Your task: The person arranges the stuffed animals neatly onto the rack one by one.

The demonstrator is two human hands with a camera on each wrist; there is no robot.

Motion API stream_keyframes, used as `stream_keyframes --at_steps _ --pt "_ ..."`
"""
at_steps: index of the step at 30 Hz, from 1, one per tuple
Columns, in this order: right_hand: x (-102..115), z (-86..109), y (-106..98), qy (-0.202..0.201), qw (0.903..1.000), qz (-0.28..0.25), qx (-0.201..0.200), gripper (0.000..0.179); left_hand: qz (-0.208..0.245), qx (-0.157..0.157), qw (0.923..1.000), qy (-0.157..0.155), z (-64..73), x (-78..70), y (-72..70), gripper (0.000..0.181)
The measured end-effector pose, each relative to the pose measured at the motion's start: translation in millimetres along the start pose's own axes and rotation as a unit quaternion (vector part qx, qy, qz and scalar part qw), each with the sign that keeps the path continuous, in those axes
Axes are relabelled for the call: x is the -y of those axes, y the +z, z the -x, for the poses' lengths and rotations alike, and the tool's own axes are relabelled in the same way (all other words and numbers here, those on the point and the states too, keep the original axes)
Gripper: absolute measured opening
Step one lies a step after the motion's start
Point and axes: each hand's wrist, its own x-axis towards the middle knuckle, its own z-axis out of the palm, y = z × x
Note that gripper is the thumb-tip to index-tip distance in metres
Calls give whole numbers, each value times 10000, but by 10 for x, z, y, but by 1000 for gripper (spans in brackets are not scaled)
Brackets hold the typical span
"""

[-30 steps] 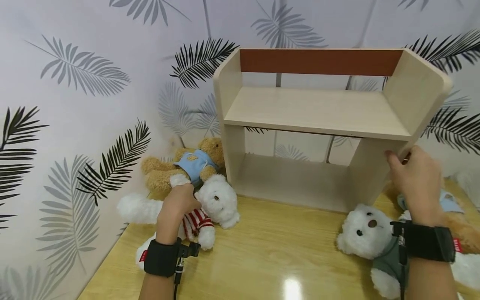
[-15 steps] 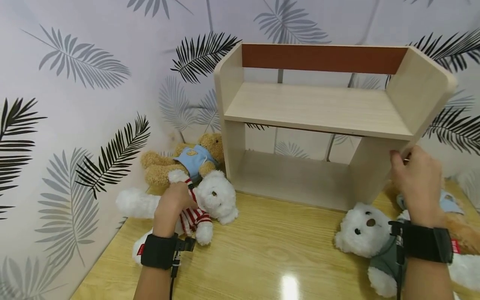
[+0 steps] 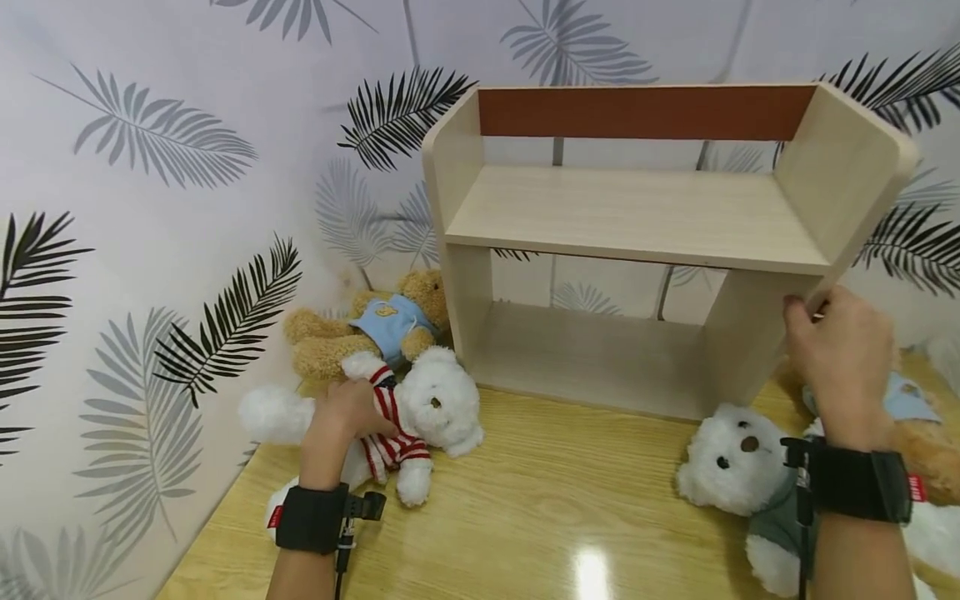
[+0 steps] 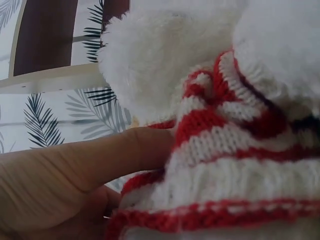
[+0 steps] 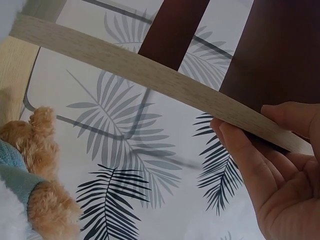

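Note:
A white teddy bear [image 3: 438, 400] in a red-and-white striped knit sweater [image 4: 225, 145] lies on its back at the left of the table, head toward the shelf. My left hand [image 3: 347, 417] grips its body; the thumb lies against the sweater in the left wrist view, and the other fingers are mostly hidden. On the right, my right hand [image 3: 843, 358] pinches the front edge of the side panel of a cream two-tier shelf [image 3: 637, 212]. The right wrist view has thumb and fingers on opposite faces of that panel [image 5: 175, 85].
Behind the striped bear, a brown bear [image 3: 390, 325] in a blue top lies against the shelf's left side. Under my right forearm are a white bear [image 3: 731, 458] in grey-green and another brown bear [image 3: 926, 442]. A leaf-patterned cloth [image 3: 187, 208] backs the wooden table [image 3: 555, 492].
My left hand has shifted slightly left and down along the striped bear, uncovering more of the sweater. My right hand keeps its hold on the shelf panel. The view has shifted slightly.

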Motion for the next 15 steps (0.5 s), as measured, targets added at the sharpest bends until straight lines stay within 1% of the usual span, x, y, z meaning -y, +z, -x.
stream_keyframes --at_steps 4,5,7,10,12,15 --pt "-12 -19 -7 13 9999 -19 -161 35 302 197 9994 8 -32 10 19 74" --pt "-12 -23 -8 23 9999 -16 -169 35 281 232 9993 -15 -38 12 19 77" --pt "-4 -30 -4 6 9998 -5 -207 35 177 301 9994 -39 -51 17 13 77" --pt "12 -30 4 -7 9998 12 -211 36 -11 362 9993 28 -60 41 20 77" --pt "21 -26 14 -30 9997 21 -222 38 -100 352 9993 118 -66 67 29 74" --pt "28 -11 38 -4 9998 -19 -207 39 -59 365 9988 328 -78 136 62 74"
